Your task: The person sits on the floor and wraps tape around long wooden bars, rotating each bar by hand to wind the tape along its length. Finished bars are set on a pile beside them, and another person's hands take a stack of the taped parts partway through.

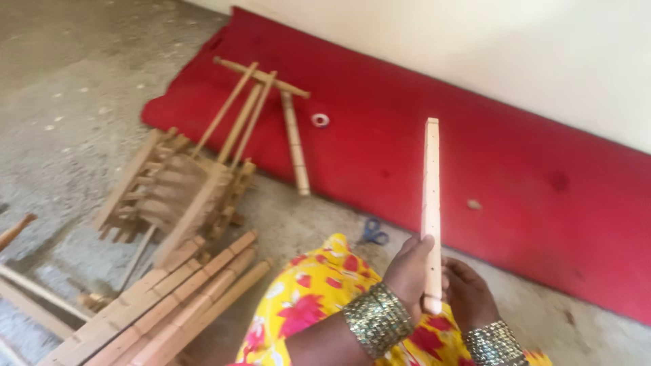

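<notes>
Floor [74, 102]: rough grey concrete with pale flecks, lit by soft daylight from about 10 o'clock. A red mat [488, 156] lies along the base of a plain off-white wall [508, 47], running from 11 o'clock down to 4 o'clock. Wooden slats and a partly built frame [176, 190] lie at 9 o'clock, half on the mat.

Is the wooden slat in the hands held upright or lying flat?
Upright: the wooden slat rises from the left hand and right hand, which grip its lower end.
</notes>
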A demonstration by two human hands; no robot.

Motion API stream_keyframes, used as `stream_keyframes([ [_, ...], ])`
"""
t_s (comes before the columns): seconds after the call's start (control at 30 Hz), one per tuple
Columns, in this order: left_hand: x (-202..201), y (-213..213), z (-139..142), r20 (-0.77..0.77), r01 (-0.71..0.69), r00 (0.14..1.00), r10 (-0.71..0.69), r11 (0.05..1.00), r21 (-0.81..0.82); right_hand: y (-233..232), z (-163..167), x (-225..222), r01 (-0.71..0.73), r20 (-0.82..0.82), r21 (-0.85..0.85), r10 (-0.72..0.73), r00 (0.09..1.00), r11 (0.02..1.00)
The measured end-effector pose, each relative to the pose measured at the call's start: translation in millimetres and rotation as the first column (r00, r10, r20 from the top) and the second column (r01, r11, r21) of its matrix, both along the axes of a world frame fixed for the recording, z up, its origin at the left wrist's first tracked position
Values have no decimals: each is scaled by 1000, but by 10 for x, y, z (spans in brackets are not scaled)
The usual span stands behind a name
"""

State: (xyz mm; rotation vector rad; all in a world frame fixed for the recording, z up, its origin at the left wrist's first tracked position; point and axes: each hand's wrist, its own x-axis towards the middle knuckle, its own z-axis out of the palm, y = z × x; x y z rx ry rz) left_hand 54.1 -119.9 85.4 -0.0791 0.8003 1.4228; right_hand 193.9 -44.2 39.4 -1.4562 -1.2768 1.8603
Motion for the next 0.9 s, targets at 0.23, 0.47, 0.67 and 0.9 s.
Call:
stream_keyframes([
  [0.23, 148, 585, -582, -447, 162, 876, -182, 983, -82, 332, -326, 230, 338, -376, 77, -287, 881, 938],
  [0.47, 63, 705, -1082, -380, 145, 914, -140, 989, -17, 492, -691, -34, 153, -77, 528, -133, 988, 835],
  [0.67, 4, 718, -1108, -387, 93, 919, -71, 995, 39, 204, -585, -77, 3, 82, 735, -94, 992, 678],
  [0.9, 66, 610, -893, -425, 198, 867, -260, 962, -186, 304, -346, -82, 140, -56, 761, -151, 987, 633],
])
